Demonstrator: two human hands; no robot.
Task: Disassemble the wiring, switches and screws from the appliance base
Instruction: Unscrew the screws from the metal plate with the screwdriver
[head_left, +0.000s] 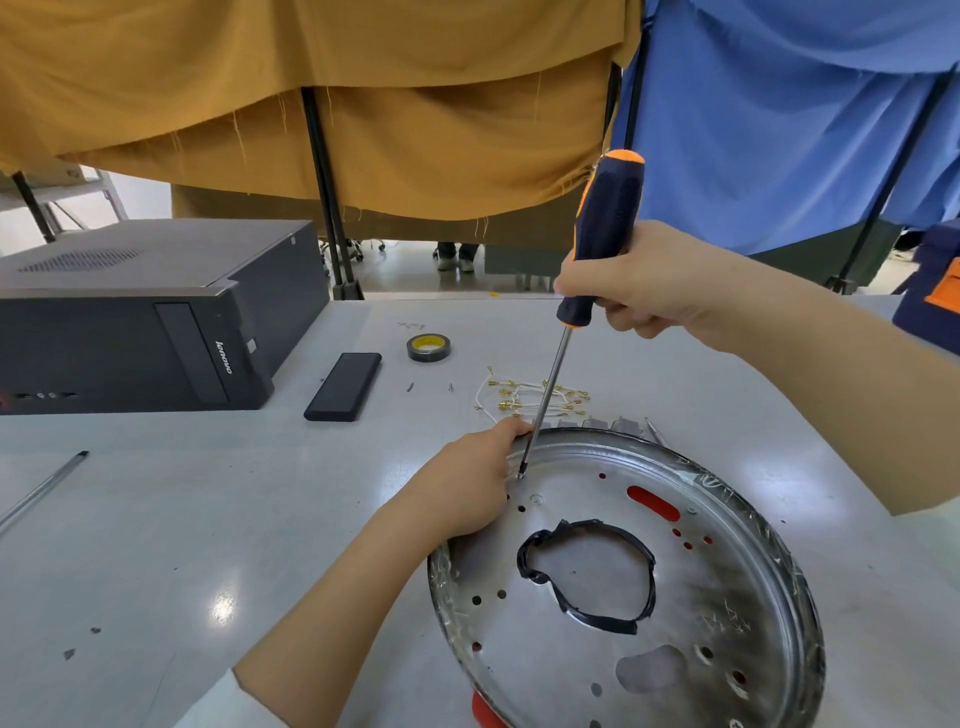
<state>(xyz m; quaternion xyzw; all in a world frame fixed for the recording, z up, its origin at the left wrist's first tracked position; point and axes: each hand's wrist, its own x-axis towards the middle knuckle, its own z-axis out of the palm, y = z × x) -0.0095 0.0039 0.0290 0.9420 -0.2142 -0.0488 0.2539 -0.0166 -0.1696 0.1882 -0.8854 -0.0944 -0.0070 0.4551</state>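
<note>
Right hand (649, 283) is curling round the dark, orange-trimmed handle of the screwdriver (597, 244), its tip sitting down at a spot on the appliance base (727, 597); whether a screw is there is too small to tell. Left hand (467, 488) is gripping the far-left rim of that round metal base, fingertips hidden over the lip. The base is lying near the table's (208, 519) front edge, its near side cut off by the frame. Just beyond it, a tangle of white wires (524, 397) with brass terminals is lying loose. Further back, a tape roll (428, 347), a flat black block (344, 385) and a computer tower (135, 322) at the left edge.
</note>
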